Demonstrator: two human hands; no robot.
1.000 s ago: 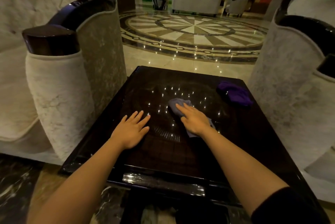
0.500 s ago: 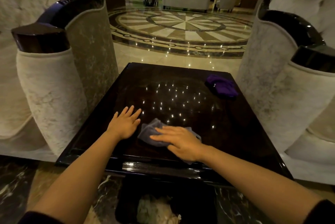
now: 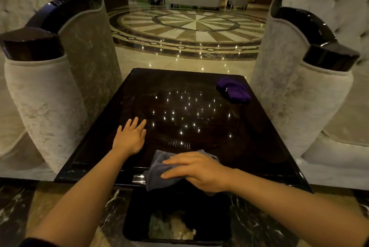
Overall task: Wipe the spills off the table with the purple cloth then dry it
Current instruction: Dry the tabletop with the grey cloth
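The right hand (image 3: 196, 170) lies flat, fingers together and pointing left, pressing a grey cloth (image 3: 157, 174) at the near edge of the table (image 3: 249, 147); part of the cloth hangs over the edge above a bin (image 3: 175, 224). The left hand (image 3: 130, 137) rests palm down, fingers spread, holding nothing. The purple cloth (image 3: 233, 91) sits crumpled at the far right corner. The dark, glossy top mirrors ceiling lights. Pale armchairs (image 3: 50, 87) flank it on a marble floor (image 3: 189, 27).

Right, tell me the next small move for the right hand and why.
Probably slide the grey cloth back onto the table. The right hand presses it at the near edge, where it overhangs the bin.
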